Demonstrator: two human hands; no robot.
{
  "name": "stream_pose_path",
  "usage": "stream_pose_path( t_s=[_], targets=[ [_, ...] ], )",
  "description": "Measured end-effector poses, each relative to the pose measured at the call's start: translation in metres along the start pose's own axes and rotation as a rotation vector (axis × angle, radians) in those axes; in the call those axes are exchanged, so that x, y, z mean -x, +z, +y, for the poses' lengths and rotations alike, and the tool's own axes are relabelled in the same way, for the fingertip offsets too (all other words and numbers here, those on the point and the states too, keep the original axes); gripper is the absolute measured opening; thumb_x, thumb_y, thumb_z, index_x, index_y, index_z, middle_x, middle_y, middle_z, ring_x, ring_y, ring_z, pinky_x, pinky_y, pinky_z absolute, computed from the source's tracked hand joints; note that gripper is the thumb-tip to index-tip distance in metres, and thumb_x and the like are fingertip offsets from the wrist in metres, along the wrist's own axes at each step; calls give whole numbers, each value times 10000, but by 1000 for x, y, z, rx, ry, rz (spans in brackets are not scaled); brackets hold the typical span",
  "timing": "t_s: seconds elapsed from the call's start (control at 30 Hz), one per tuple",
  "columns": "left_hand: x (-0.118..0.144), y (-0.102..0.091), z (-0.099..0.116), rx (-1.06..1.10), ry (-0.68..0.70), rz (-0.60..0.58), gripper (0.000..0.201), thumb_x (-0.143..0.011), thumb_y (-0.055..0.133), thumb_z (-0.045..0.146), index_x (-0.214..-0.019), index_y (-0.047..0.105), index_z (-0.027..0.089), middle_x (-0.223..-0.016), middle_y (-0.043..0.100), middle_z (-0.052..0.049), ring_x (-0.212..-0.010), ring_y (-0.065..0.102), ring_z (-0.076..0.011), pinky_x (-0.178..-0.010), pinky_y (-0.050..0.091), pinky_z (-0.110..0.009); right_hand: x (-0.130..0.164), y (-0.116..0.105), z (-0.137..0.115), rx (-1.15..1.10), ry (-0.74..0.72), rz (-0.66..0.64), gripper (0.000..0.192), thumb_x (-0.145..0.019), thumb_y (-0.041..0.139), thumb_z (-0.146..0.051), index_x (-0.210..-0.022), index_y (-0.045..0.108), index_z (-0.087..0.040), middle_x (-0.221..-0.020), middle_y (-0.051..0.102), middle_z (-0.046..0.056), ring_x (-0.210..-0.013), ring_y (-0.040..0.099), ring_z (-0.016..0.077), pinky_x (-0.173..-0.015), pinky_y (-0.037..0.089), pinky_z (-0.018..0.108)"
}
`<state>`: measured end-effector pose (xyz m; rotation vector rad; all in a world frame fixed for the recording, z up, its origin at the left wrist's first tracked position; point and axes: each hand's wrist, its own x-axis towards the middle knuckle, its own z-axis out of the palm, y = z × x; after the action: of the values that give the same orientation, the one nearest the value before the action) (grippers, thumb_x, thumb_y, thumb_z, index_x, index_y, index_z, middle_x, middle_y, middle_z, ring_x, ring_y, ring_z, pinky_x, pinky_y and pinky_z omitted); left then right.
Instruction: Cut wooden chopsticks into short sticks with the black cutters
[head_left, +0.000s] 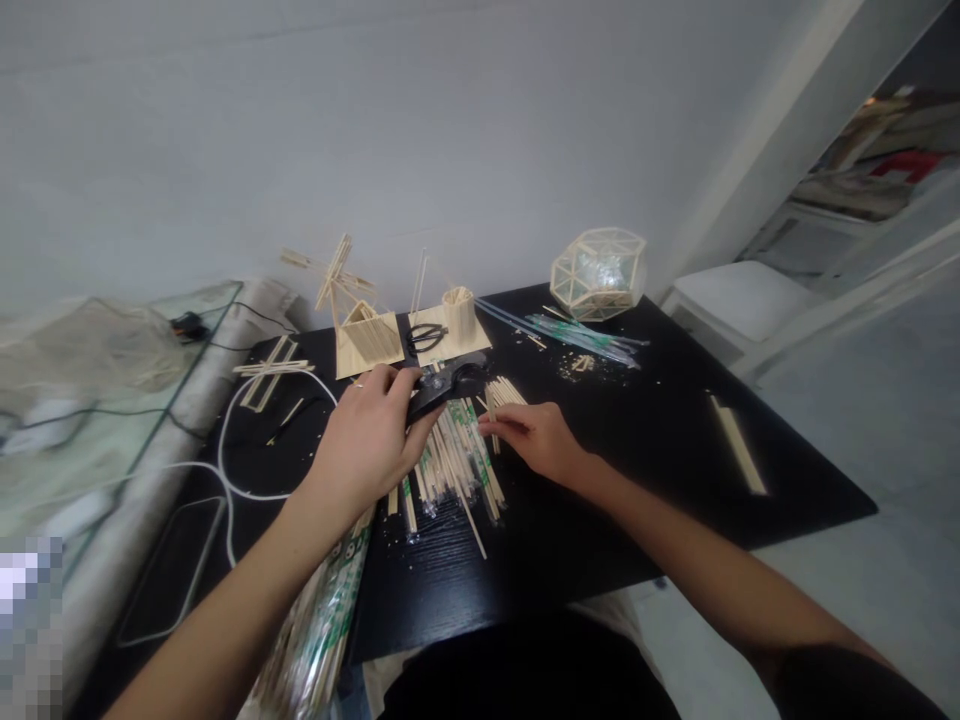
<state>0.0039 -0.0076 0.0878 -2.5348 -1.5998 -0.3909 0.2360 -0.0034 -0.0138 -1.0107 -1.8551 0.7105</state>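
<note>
My left hand [370, 438] grips a black cutter [448, 384] by its handles, jaws pointing right above a pile of wooden chopsticks [451, 462] on the black table [645, 440]. My right hand [536, 435] rests on the right side of that pile, fingertips pinching or touching a stick near the cutter's jaws. A fan of short cut sticks [502, 392] lies just behind my right fingers.
Stick models stand at the back: a small windmill house [358, 320], a round cup on a base [457, 318], a wire-like polyhedron [598, 272]. Black scissors [426, 336], plastic sleeves [577, 335], a chopstick packet [322, 620], white cable [232, 470], loose sticks [739, 445].
</note>
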Motion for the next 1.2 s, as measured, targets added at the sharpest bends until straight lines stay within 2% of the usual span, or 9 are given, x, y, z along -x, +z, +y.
stream_pose_path(
  t_s=[0.13,0.27,0.5,0.7,0.8,1.07,1.2],
  targets=[
    [3,-1,9,-148,44,11,500,-973,473,589,-1179,620,157,-1013,623,-155,-945,627,-330,-844,519,-458,0,1,1,28,-16,7,220,-956,673,-403,-923,799,-225,-902,812,40,-730,738,181,-721,537,269],
    [3,0,18,-156,64,9,592,-956,418,682,-1114,652,161,-927,611,-143,-878,620,-324,-794,508,-448,1,1,1,46,-32,16,260,-974,641,-417,-932,806,-220,-866,811,42,-679,720,171,-689,529,262],
    [3,-5,25,-226,74,-26,593,-996,333,644,-1206,644,185,-876,587,-120,-822,612,-297,-754,495,-408,1,3,1,79,-44,27,275,-975,637,-426,-927,809,-216,-811,803,34,-630,692,154,-664,514,251],
    [4,-6,25,-212,81,-33,555,-1008,347,604,-1209,656,189,-864,587,-116,-820,605,-298,-774,488,-413,2,5,3,79,-24,37,261,-959,661,-437,-933,813,-226,-840,807,34,-660,701,159,-645,506,247],
    [4,-6,24,-179,74,-20,531,-1006,365,593,-1180,669,194,-865,589,-114,-824,607,-298,-783,487,-416,3,5,5,85,-38,44,265,-960,663,-434,-928,815,-219,-781,797,35,-643,696,160,-641,506,248],
    [4,-6,23,-162,72,-29,498,-1005,375,583,-1050,667,182,-820,586,-106,-760,611,-282,-738,489,-401,2,6,4,79,-46,28,235,-968,656,-408,-943,811,-233,-877,814,33,-692,728,174,-702,537,266],
    [5,-4,23,-182,90,-53,509,-1017,339,589,-1003,630,172,-787,600,-94,-730,628,-270,-725,494,-388,1,6,2,82,-27,15,243,-968,653,-420,-945,810,-236,-860,811,34,-710,726,177,-696,529,261]
  ],
)
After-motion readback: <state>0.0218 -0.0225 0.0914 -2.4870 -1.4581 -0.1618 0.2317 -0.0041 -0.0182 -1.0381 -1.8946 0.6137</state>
